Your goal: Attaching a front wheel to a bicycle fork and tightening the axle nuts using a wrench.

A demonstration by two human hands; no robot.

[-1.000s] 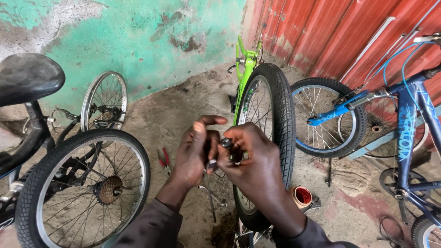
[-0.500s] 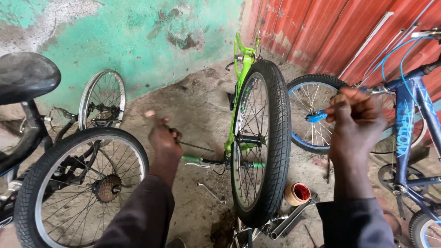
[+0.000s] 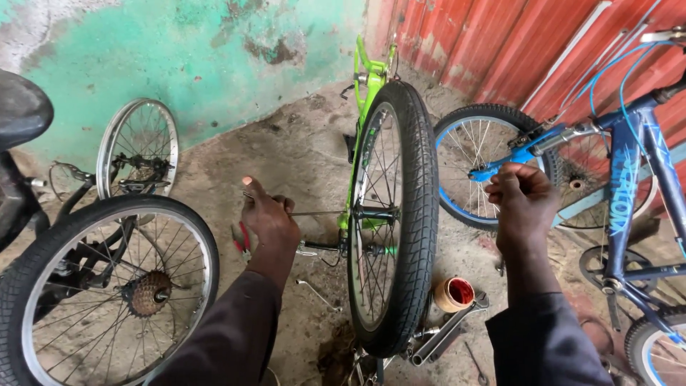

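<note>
A green bicycle frame (image 3: 369, 78) stands upside down, its black-tyred wheel (image 3: 413, 214) facing me edge-on. My left hand (image 3: 270, 220) is left of the wheel. It is closed on a thin metal rod (image 3: 318, 213) that runs level toward the hub (image 3: 375, 213). My right hand (image 3: 524, 201) is a closed fist on the right side of the wheel, held in the air near the tyre. Whether it holds anything is hidden by the fingers.
A black bicycle's rear wheel with a rusty sprocket cluster (image 3: 146, 293) is at lower left. A bare rim (image 3: 139, 146) leans on the green wall. A blue bicycle (image 3: 629, 164) stands at right by the red corrugated wall. On the ground lie red-handled pliers (image 3: 241, 239), a small red-filled tub (image 3: 455, 293) and a wrench (image 3: 446, 334).
My hands were together in front of the wheel, working a small part. They have moved apart: the left now holds the rod by the hub, and the right is fisted beyond the tyre.
</note>
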